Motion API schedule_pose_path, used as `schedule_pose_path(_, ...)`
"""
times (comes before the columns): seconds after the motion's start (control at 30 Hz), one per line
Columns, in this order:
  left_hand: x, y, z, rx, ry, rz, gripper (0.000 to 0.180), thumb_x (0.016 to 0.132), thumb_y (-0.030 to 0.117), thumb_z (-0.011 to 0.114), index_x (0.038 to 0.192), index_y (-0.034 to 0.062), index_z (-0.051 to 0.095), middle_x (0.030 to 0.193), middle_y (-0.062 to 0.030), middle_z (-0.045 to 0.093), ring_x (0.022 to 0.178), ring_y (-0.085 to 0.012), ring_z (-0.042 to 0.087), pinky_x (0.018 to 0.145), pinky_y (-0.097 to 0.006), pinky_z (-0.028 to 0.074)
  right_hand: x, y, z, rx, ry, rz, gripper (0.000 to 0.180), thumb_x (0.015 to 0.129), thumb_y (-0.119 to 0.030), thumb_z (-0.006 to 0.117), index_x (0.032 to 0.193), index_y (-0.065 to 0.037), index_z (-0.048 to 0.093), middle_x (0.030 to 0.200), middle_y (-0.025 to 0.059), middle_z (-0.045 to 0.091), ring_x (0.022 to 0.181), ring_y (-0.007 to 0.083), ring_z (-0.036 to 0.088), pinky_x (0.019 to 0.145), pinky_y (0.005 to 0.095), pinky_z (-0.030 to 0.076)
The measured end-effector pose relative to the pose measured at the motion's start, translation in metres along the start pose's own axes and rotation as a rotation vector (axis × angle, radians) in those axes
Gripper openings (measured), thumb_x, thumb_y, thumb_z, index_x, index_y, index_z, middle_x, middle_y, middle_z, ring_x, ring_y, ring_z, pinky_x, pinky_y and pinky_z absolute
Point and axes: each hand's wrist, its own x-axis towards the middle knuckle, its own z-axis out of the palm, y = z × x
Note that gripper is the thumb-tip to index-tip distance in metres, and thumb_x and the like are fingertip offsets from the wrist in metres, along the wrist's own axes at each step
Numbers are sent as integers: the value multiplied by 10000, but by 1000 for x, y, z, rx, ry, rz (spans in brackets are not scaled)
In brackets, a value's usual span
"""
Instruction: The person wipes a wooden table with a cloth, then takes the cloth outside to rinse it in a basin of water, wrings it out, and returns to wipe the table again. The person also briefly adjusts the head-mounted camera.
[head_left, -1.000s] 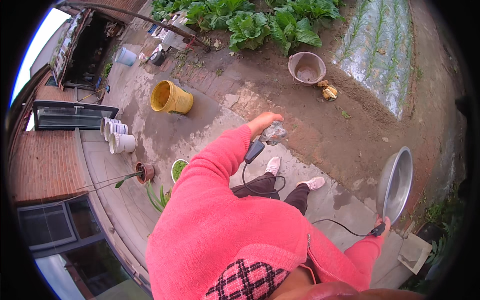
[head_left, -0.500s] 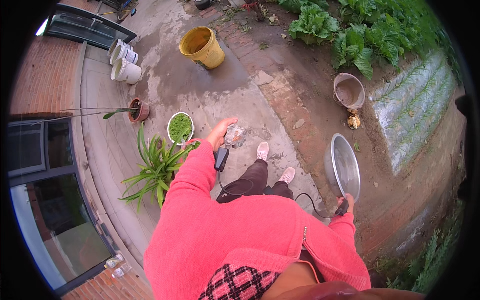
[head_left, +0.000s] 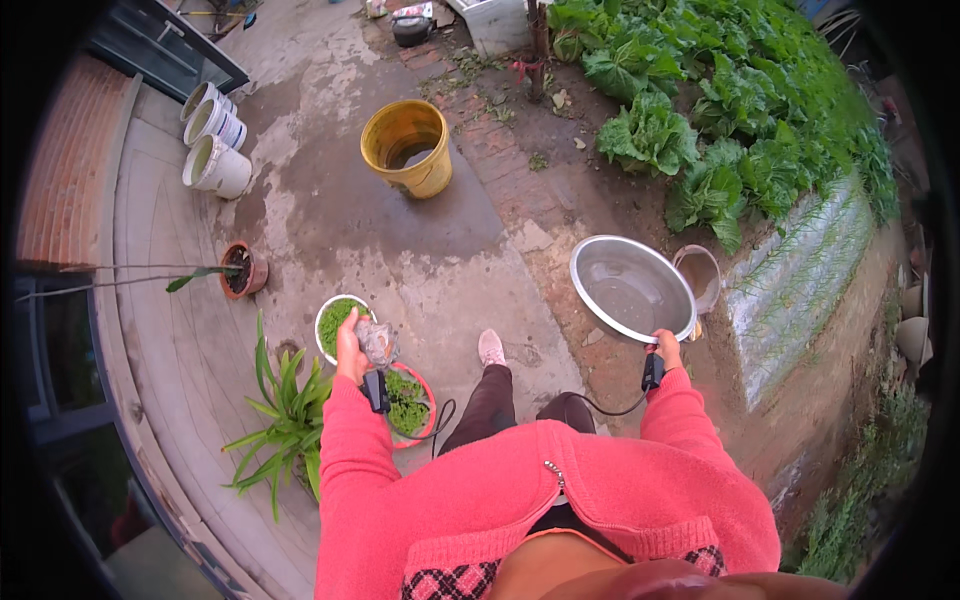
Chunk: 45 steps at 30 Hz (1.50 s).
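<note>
My left hand (head_left: 350,352) is closed around a small clear crumpled bag or bottle (head_left: 377,342), held above a white bowl of chopped greens (head_left: 336,322) and a red-rimmed bowl of greens (head_left: 408,402). My right hand (head_left: 667,347) grips the near rim of a large, empty steel basin (head_left: 630,288), held out over the dirt. Both arms are in pink sleeves. A black band sits on each wrist, with a cable running between them. One pink shoe (head_left: 491,348) steps forward on the paving.
A yellow bucket (head_left: 407,148) stands ahead on wet concrete. White buckets (head_left: 212,140) line the brick wall at left, beside a small clay pot (head_left: 243,269). A spiky green plant (head_left: 283,415) grows at lower left. Cabbage beds (head_left: 720,130) and a brown pot (head_left: 700,277) lie to the right.
The view has swung left toward the wall and the bowls of greens. My right hand has brought the steel basin up and forward. My left hand stays closed on the small clear item.
</note>
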Motion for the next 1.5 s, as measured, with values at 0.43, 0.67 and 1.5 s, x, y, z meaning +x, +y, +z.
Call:
schedule_pose_path(0.43, 227, 180, 91, 310, 141, 234, 228, 861, 247, 689, 875, 19, 707, 817, -77, 666, 728, -194, 612, 644, -368, 498, 43, -96, 278, -344, -125, -28, 192, 765, -166, 648, 811, 20, 636, 720, 127, 592, 571, 220, 570, 513, 385, 469)
schedule_pose_path(0.67, 311, 265, 135, 530, 130, 346, 172, 797, 128, 719, 929, 18, 732, 877, -51, 702, 838, -169, 625, 804, -323, 486, 51, -155, 375, -378, 29, -290, 208, 752, -144, 630, 809, 55, 645, 736, 131, 607, 630, 251, 595, 560, 395, 472)
schedule_pose_path(1.5, 759, 314, 224, 1528, -111, -85, 641, 821, 409, 707, 1292, -8, 584, 1230, -183, 652, 1152, -320, 608, 993, -382, 444, 152, 25, 706, 126, 312, -1, 244, 760, 47, 597, 999, 65, 550, 912, 132, 585, 779, 288, 641, 606, 422, 561)
